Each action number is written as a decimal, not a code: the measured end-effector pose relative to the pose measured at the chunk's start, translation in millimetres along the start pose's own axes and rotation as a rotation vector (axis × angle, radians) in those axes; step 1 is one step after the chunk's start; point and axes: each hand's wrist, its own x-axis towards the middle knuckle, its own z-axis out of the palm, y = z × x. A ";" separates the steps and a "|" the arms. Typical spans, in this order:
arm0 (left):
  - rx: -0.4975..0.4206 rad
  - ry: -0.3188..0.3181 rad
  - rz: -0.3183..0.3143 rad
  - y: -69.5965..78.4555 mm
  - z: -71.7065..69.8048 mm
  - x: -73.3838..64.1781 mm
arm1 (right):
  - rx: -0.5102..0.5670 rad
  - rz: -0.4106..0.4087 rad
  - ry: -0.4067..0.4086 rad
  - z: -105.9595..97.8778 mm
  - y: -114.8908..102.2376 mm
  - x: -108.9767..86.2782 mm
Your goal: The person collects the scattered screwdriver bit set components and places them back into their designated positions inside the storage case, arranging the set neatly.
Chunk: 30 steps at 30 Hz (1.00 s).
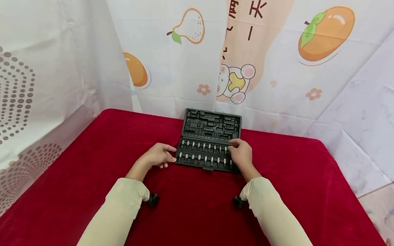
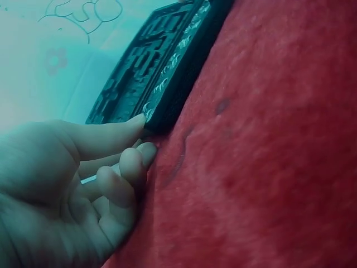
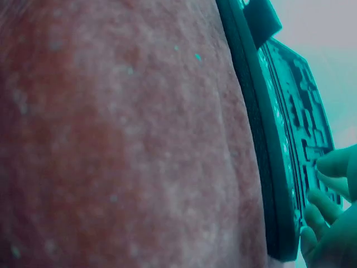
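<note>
A black socket bit case (image 1: pixel 208 168) lies opened on the red cloth, its lid leaning back. Two rows of silver bit sockets (image 1: pixel 206 159) fill the near half; the moulded lid (image 1: pixel 212 124) holds no tools. My left hand (image 1: pixel 159 155) is at the case's left end, with index finger and thumb extended to its edge. In the left wrist view, the thumb (image 2: pixel 111 138) touches the case corner. Over the right end reaches my right hand (image 1: pixel 242 154), thumb and index fingertips close together by the upper row's last socket. Whether they pinch it is hidden.
The red-covered table (image 1: pixel 189 216) extends around the case on both sides and in front. Behind it hangs a white curtain (image 1: pixel 173 74) printed with fruit. Dark wrist-worn devices (image 1: pixel 153 200) show at both cuffs.
</note>
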 end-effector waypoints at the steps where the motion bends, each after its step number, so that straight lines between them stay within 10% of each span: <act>1: 0.014 -0.001 0.010 0.9 0.2 1.8 | 0.011 0.013 0.028 -0.9 2.5 1.1; 5: 0.071 0.029 0.041 5.4 1.1 11.6 | 0.082 0.090 0.096 -4.2 10.4 5.7; 14: 0.176 0.119 0.080 20.1 1.5 42.3 | 0.169 0.204 -0.023 -10.1 13.6 15.7; 30: -0.078 0.065 0.087 38.9 11.8 67.6 | 0.315 0.150 -0.192 -17.2 7.2 31.1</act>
